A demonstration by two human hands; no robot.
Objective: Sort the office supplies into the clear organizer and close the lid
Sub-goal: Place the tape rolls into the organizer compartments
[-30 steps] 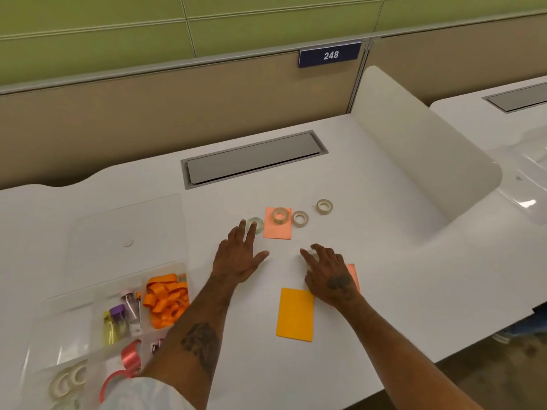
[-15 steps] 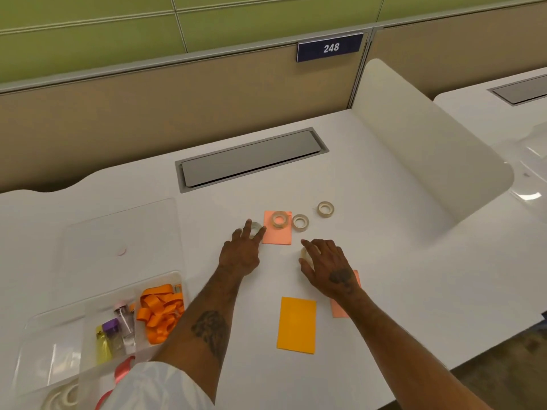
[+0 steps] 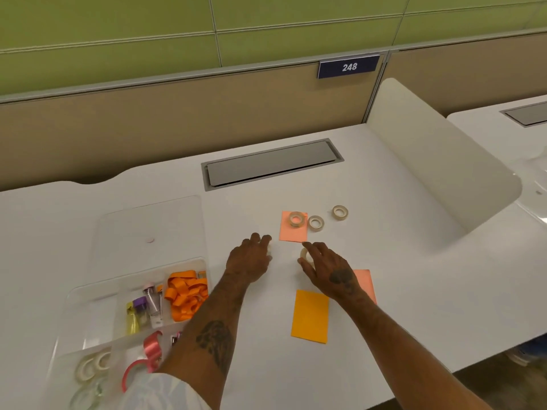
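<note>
White desk [image 3: 399, 261], smooth, matte top. Grey metal hatch [image 3: 272, 164] set flush in it, a long rectangle. Curved white divider [image 3: 438, 173] stands at the right. Padded green wall above a tan panel; a dark blue plate [image 3: 348, 66] reads "248" in white.

Clear organizer [image 3: 97, 306] at the left edge, thin see-through plastic with inner walls. Its lid [image 3: 148, 229] is open and lies flat on the desk behind it.
- Far-right compartment: orange ribbon [image 3: 185, 294], glossy, in loose loops.
- Next one left: small purple, yellow and silvery pieces [image 3: 139, 312], too small to identify.
- Nearer: pink ribbon [image 3: 152, 347], curled and shiny.
- Near-left compartment: white tape rolls [image 3: 91, 365].

Loose on the desk, all flat rings: one beige tape roll [image 3: 297, 218] on a pink paper note [image 3: 293, 232], a second roll [image 3: 316, 223] just beside that note, and a third roll [image 3: 339, 212] further right. An orange note [image 3: 310, 316] lies nearer the person. A second pink note [image 3: 365, 284] is partly under the right wrist.

Left hand [image 3: 251, 261]: fingers curled over a clear tape roll [image 3: 268, 253] on the desk, which is mostly hidden. Right hand [image 3: 325, 270]: thumb and forefinger pinch a pale tape roll [image 3: 305, 254], tilted on edge. Both rolls are well apart from the organizer.
</note>
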